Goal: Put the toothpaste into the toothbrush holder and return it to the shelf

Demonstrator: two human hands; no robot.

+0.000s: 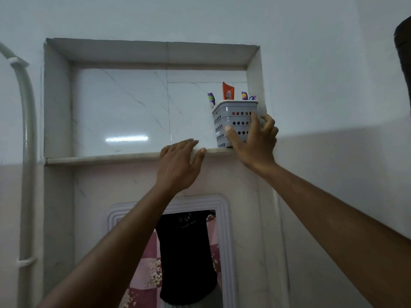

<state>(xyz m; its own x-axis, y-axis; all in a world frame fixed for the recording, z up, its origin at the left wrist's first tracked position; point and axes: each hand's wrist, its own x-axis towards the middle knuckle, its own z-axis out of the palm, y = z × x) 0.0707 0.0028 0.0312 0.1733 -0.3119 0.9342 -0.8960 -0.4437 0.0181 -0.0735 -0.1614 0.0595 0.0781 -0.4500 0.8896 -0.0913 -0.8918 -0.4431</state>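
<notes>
A grey perforated toothbrush holder [231, 121] stands upright on the shelf [100, 158] of a wall niche, in its right corner. An orange toothpaste tube [228, 91] sticks up out of it, between purple toothbrushes [211, 99]. My right hand [253, 141] wraps the holder's lower right side, thumb on its front and fingers at the niche's right edge. My left hand [180, 163] lies flat on the shelf's front lip just left of the holder, fingers spread, holding nothing.
The niche is tiled in white marble and its left part holds nothing. A white pipe [26, 130] runs down the wall at the left. Below the shelf hangs a white-framed mirror [224, 210] showing a person in dark clothes. A dark object [403, 63] is at the right edge.
</notes>
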